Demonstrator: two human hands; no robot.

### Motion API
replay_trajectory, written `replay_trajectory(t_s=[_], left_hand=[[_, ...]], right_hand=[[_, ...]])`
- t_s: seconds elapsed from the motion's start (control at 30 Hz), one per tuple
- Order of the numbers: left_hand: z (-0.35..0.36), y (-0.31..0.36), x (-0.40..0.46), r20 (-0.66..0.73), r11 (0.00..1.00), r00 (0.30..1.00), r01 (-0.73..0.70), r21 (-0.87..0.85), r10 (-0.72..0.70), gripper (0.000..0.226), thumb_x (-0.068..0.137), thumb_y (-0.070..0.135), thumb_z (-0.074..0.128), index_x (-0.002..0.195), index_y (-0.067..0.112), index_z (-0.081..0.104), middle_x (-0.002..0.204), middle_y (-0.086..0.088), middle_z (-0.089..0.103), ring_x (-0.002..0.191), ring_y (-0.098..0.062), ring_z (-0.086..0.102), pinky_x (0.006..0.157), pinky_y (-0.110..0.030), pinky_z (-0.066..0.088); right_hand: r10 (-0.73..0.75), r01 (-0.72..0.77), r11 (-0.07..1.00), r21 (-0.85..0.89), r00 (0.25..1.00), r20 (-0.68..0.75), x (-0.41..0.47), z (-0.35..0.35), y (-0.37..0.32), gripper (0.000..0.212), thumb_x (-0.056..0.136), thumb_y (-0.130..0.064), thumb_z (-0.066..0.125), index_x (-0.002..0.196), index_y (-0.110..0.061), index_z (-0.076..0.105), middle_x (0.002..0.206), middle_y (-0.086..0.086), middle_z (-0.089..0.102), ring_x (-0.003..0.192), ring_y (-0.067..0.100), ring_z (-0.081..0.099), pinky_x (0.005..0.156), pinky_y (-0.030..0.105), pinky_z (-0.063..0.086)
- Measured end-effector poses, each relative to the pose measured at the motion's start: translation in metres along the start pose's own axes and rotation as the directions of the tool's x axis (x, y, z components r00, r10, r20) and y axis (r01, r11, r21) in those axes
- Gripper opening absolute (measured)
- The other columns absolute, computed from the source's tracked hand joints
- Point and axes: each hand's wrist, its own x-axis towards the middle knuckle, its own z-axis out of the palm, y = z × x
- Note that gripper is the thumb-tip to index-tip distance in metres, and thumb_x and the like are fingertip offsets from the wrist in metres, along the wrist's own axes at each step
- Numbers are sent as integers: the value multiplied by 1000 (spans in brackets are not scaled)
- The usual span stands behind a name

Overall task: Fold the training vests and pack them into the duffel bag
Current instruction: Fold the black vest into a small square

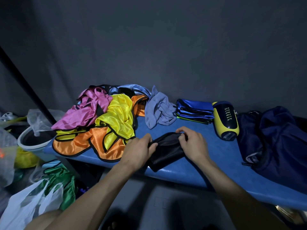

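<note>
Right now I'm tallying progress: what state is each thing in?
black vest: partly folded, gripped by both hands
left hand: grips vest
right hand: pinches vest edge
blue vests: folded, stacked
vest pile: unfolded, heaped
duffel bag: slumped, unpacked

Dim scene, light seemingly from above; glare on table edge (174,170); wide-angle bending, corners murky.

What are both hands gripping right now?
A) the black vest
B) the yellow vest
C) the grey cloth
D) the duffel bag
A: the left hand and right hand each pinch an end of the black vest, which lies on the blue table.
</note>
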Motion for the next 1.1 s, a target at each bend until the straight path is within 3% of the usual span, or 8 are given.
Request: replay_trajectory(t_s=[0.2,0.27,0.37,0.5,0.67,0.77,0.83,1.1], left_hand=[[-6,6,6,80,997,997,-2,80,-5,27,105,47,46,106,21,51,90,-8,71,88,-34,64,65,-38,35],[-7,9,6,82,989,997,-17,148,5,29,106,46,43,111,19,52,94,-11,70,92,-35,63,67,-39,36],[-6,11,4,80,941,996,-61,333,37,34,107,47,35,117,20,53,100,-9,69,105,-33,57,79,-41,38],[-8,4,5,58,945,994,-111,308,98,31,106,46,40,116,20,56,112,-2,60,106,-29,50,84,-41,43],[-14,29,9,17,978,980,-195,-78,197,51,106,45,32,141,13,50,141,-4,51,128,-22,46,107,-40,41],[10,40,-14,291,986,950,-146,85,115,83,97,61,-2,164,12,6,171,-4,8,157,-21,6,128,-42,7],[21,32,-24,317,985,946,-115,129,69,86,93,65,-8,162,14,-11,171,-2,-11,158,-20,-8,128,-42,-3],[16,20,-32,341,924,925,-267,273,167,109,87,87,25,163,16,-10,171,-12,-1,157,-28,1,128,-47,2]], right_hand=[[-211,201,939,-279,977,-8,1,-6,-8,28,92,-23,52,114,-24,69,116,2,57,107,28,54,84,41,37],[-377,396,889,-232,918,121,-2,-1,-13,41,97,-35,39,126,-26,67,137,3,55,127,28,50,105,48,37],[-428,534,818,-215,813,395,-13,11,-17,60,102,-48,13,149,-33,47,160,-2,40,152,20,25,126,49,9],[-417,541,805,-242,807,419,-17,17,-10,64,103,-49,6,155,-33,38,164,-4,35,156,16,16,127,46,1],[-417,556,789,-259,796,438,-16,20,-10,63,101,-42,12,160,-26,29,167,-4,27,157,15,8,127,45,-4],[-399,558,791,-250,781,480,-17,19,-7,57,108,-37,22,164,-29,12,170,-10,12,157,11,-4,126,40,-12],[-409,562,798,-215,769,491,-17,19,-6,54,111,-38,20,164,-32,11,170,-13,9,157,10,-6,126,41,-11],[-252,340,931,-133,862,441,-8,-1,22,50,111,-39,19,162,-34,21,170,-8,16,157,10,7,124,29,-2]])
